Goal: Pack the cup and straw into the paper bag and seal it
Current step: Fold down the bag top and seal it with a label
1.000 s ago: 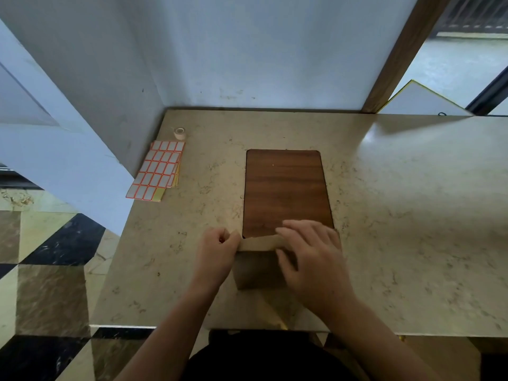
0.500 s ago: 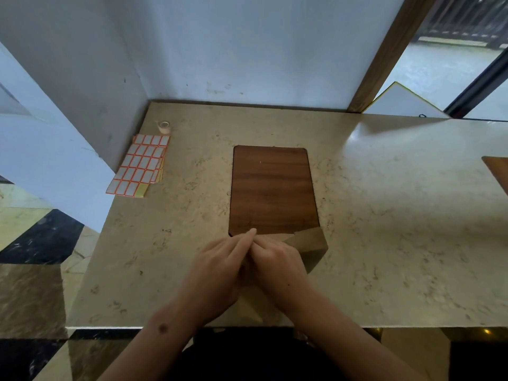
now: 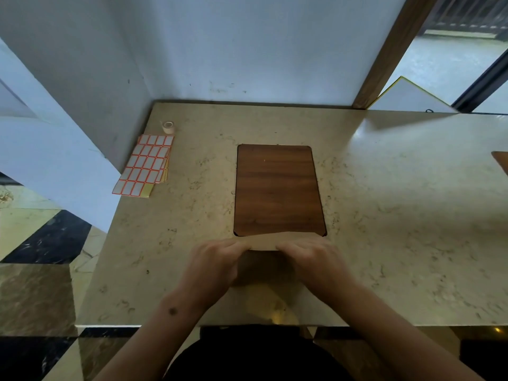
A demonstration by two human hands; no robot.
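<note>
We lean over the marble table [image 3: 384,215], a wooden board [image 3: 279,188] set in its middle. At the near edge stands the paper bag [image 3: 264,266]; we cannot see cup or straw, which we judge are inside. Our left hand [image 3: 213,264] and right hand [image 3: 316,261], apart, pinch its top fold at either end. We judge the folding step is in hand. Sealing needs a label from the sticker sheets [image 3: 145,166] or the small tape roll [image 3: 168,127], both far left.
</note>
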